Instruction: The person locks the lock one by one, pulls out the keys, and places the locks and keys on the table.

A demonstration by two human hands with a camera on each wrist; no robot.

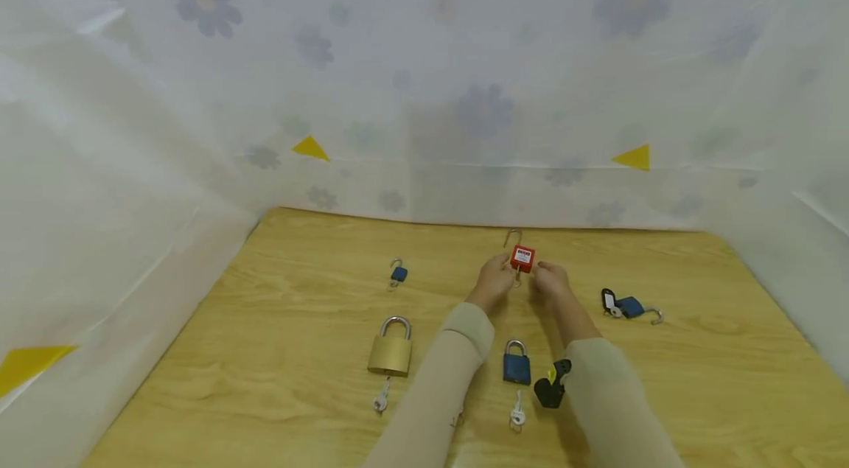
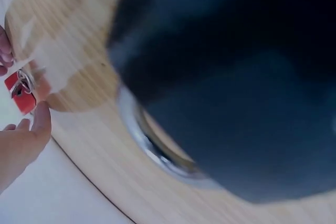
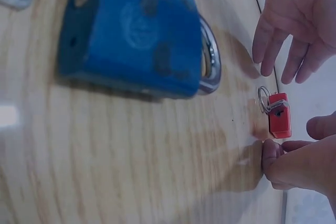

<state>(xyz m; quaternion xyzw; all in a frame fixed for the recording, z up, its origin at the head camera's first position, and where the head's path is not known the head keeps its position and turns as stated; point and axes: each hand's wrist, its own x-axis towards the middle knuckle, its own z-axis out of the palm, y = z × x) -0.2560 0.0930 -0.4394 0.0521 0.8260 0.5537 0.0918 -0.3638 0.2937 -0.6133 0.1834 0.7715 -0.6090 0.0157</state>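
Observation:
Near the table's back edge lies a red padlock (image 1: 522, 257) with a white label, its shackle (image 1: 513, 236) raised and a key with a ring (image 1: 518, 277) at its near end. My left hand (image 1: 494, 281) is at its left side, fingers straight; whether they touch it is unclear. On the other side my right hand (image 1: 552, 282) is close to it, with its fingers loosely bent and the thumb apart in the right wrist view. Below my forearms, a blue padlock (image 1: 516, 367) with its shackle down lies ahead of a key (image 1: 517, 413).
A brass padlock (image 1: 389, 356) lies left of my left forearm, a key (image 1: 381, 399) before it. Farther back is a small blue padlock (image 1: 399, 274) with its shackle open. At right lies another open blue padlock (image 1: 629, 306) beside a black key tag (image 1: 606, 301). White sheeting (image 1: 484, 188) encloses the table.

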